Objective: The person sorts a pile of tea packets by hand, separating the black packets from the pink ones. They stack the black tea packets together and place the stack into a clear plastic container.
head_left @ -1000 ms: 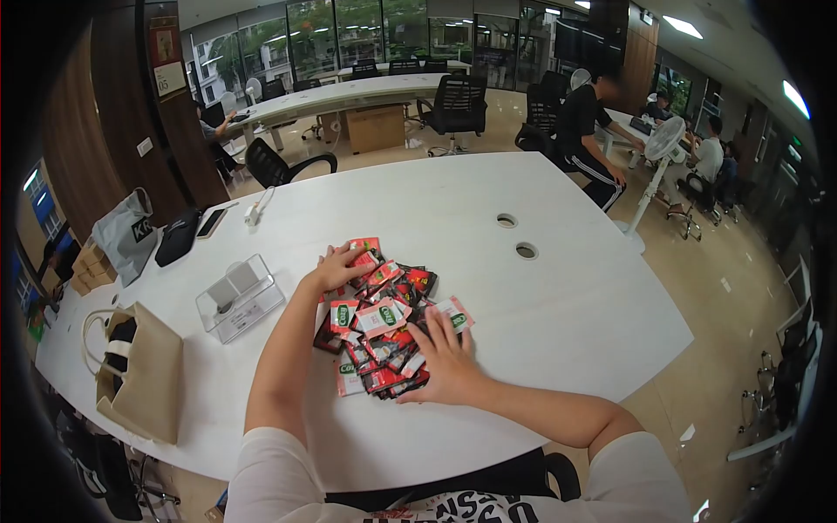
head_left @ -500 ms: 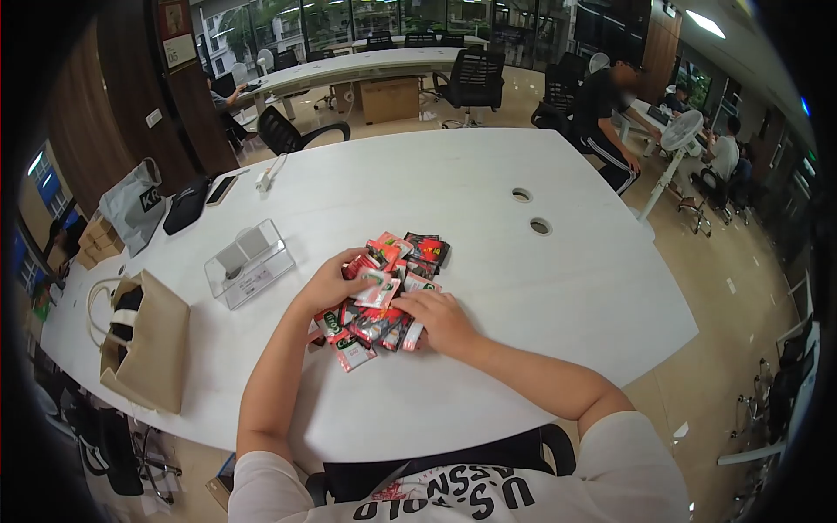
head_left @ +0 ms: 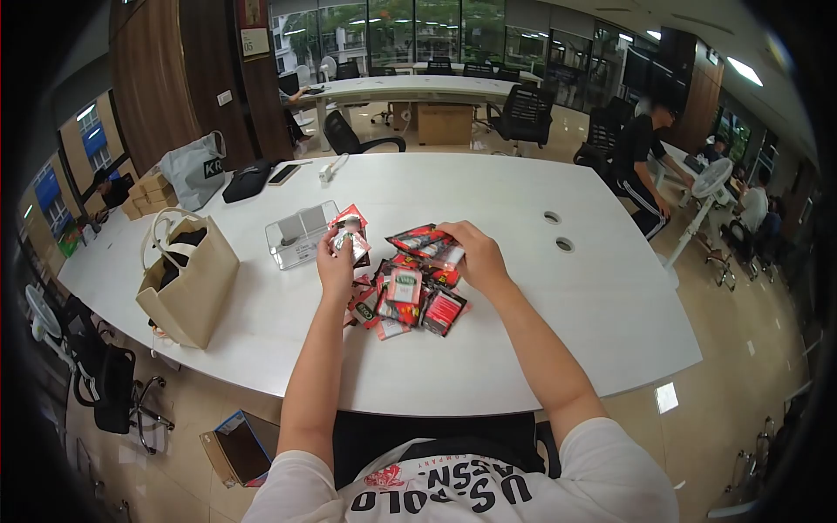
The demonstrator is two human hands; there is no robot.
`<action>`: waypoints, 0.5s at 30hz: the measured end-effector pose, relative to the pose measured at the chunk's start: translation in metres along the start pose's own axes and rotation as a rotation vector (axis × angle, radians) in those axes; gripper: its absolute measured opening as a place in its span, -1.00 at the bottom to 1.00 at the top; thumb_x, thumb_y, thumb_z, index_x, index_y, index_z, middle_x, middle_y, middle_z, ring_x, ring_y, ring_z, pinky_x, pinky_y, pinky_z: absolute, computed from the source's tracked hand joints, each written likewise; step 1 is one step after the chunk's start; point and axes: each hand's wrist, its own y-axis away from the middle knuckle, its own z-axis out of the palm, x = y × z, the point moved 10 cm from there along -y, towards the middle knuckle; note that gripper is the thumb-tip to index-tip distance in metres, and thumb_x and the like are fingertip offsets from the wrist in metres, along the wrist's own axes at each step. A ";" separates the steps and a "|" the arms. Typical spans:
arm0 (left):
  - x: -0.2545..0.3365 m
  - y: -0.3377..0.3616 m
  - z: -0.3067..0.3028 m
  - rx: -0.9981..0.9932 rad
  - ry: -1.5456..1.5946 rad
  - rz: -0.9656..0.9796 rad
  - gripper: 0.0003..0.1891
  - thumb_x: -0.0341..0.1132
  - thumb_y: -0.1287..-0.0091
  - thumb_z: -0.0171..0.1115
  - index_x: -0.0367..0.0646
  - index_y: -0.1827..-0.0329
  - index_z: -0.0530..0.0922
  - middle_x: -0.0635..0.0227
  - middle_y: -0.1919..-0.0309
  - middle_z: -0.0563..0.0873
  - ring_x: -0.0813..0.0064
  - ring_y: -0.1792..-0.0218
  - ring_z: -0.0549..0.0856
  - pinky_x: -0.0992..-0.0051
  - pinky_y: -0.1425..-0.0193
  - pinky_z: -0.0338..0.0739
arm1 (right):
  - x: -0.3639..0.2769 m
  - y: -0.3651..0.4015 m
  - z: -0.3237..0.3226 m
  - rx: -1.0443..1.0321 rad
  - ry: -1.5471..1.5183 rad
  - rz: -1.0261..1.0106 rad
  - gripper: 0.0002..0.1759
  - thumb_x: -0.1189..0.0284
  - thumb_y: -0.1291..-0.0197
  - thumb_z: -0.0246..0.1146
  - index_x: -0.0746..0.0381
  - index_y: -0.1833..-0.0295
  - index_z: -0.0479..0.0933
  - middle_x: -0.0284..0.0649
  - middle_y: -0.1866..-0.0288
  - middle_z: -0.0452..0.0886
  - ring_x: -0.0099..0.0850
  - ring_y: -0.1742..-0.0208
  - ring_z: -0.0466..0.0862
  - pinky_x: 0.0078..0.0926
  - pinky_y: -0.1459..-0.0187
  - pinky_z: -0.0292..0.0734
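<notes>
Red sachets (head_left: 403,301) lie heaped on the white table (head_left: 558,340), near a clear box (head_left: 296,234). Both hands, flat on the heap a second ago, are now raised — left hand (head_left: 335,266) closed around a few sachets, right hand (head_left: 481,258) pinching several more — so picking from the heap appears under way.

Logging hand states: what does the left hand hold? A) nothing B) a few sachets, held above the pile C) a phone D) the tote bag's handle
B: the left hand grips a few sachets raised above the pile on the table, beside the clear box.
</notes>
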 end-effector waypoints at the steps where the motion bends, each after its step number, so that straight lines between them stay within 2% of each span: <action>1: 0.001 0.004 0.003 -0.037 0.019 -0.028 -0.54 -0.41 -0.56 0.28 -0.24 -0.47 0.45 0.33 0.08 0.70 0.59 0.21 0.65 0.56 0.16 0.60 | -0.004 -0.007 0.001 0.015 0.015 -0.005 -0.40 0.74 -0.07 0.38 0.08 -0.25 0.63 -0.22 -0.07 0.75 -0.08 0.00 0.78 -0.26 0.00 0.74; 4: -0.009 0.011 0.017 -0.195 0.060 -0.084 -0.46 -0.45 -0.55 0.25 -0.22 -0.57 0.36 0.36 0.12 0.69 0.63 0.29 0.59 0.56 0.27 0.51 | -0.010 -0.013 0.028 -0.082 0.101 0.046 -0.39 0.74 -0.11 0.30 0.06 -0.28 0.62 -0.24 -0.20 0.70 -0.10 -0.17 0.72 -0.19 -0.10 0.71; 5: -0.007 0.015 0.024 -0.256 -0.031 -0.071 -0.44 -0.46 -0.55 0.24 -0.20 -0.59 0.35 0.36 0.13 0.69 0.61 0.29 0.59 0.54 0.27 0.52 | -0.007 -0.012 0.038 -0.118 0.132 0.067 -0.39 0.74 -0.11 0.29 0.05 -0.28 0.62 -0.24 -0.24 0.68 -0.10 -0.22 0.70 -0.18 -0.13 0.69; 6: -0.006 0.021 0.030 -0.319 -0.124 -0.063 -0.42 -0.48 -0.54 0.24 -0.18 -0.60 0.35 0.35 0.15 0.69 0.60 0.29 0.60 0.52 0.27 0.53 | 0.005 -0.006 0.062 -0.268 0.131 0.083 -0.36 0.62 -0.15 0.38 0.02 -0.38 0.59 -0.19 -0.37 0.62 -0.08 -0.39 0.60 -0.15 -0.31 0.61; 7: -0.008 0.028 0.036 -0.384 -0.219 -0.057 -0.41 -0.49 -0.53 0.23 -0.16 -0.62 0.34 0.34 0.16 0.69 0.59 0.29 0.61 0.50 0.28 0.53 | 0.010 0.004 0.078 -0.389 0.127 0.059 -0.32 0.58 -0.16 0.41 0.01 -0.44 0.55 -0.16 -0.41 0.60 -0.07 -0.43 0.57 -0.15 -0.37 0.57; 8: 0.004 0.036 0.051 -0.484 -0.186 0.034 -0.37 -0.50 -0.51 0.24 -0.10 -0.63 0.33 0.26 0.20 0.71 0.48 0.30 0.64 0.43 0.23 0.58 | 0.012 0.016 0.089 -0.509 0.120 0.037 -0.27 0.54 -0.16 0.44 0.00 -0.50 0.51 -0.12 -0.44 0.57 -0.05 -0.46 0.54 -0.15 -0.42 0.53; 9: 0.004 0.042 0.055 -0.529 -0.355 0.044 -0.37 -0.49 -0.51 0.25 -0.09 -0.63 0.34 0.24 0.20 0.72 0.44 0.29 0.65 0.43 0.18 0.59 | 0.015 0.028 0.101 -0.628 0.112 0.018 -0.21 0.50 -0.17 0.47 -0.01 -0.56 0.48 -0.09 -0.48 0.55 -0.03 -0.50 0.51 -0.15 -0.48 0.49; 10: 0.005 0.049 0.055 -0.576 -0.523 0.055 -0.37 -0.48 -0.51 0.25 -0.08 -0.63 0.34 0.22 0.20 0.73 0.40 0.28 0.67 0.43 0.13 0.61 | 0.032 0.045 0.116 -0.794 0.041 0.113 0.00 0.36 -0.10 0.58 0.01 -0.68 0.33 -0.01 -0.58 0.47 -0.02 -0.58 0.44 -0.17 -0.57 0.40; 11: 0.024 0.061 0.062 -0.621 -0.691 0.070 -0.37 -0.47 -0.50 0.26 -0.08 -0.63 0.35 0.20 0.20 0.74 0.35 0.27 0.68 0.43 0.08 0.62 | 0.034 0.047 0.113 -0.802 0.007 0.134 0.03 0.35 -0.08 0.60 0.02 -0.69 0.31 0.00 -0.59 0.45 -0.03 -0.59 0.42 -0.18 -0.58 0.39; 12: 0.030 0.067 0.067 -0.650 -0.671 0.038 -0.36 -0.41 -0.49 0.32 -0.10 -0.63 0.36 0.07 0.05 0.77 0.28 0.16 0.70 0.42 -0.06 0.63 | 0.033 0.047 0.107 -0.808 -0.025 0.153 0.06 0.33 -0.06 0.61 0.03 -0.70 0.30 0.00 -0.61 0.43 -0.03 -0.61 0.41 -0.18 -0.59 0.38; 15: 0.035 0.061 0.062 -0.594 -0.700 0.230 -0.38 -0.32 -0.53 0.32 -0.10 -0.63 0.37 -0.05 -0.31 0.68 0.08 -0.22 0.67 0.27 -0.27 0.63 | 0.050 0.041 0.098 -0.805 -0.122 0.168 0.13 0.27 0.01 0.65 0.09 -0.70 0.29 0.04 -0.65 0.37 -0.05 -0.64 0.37 -0.21 -0.62 0.33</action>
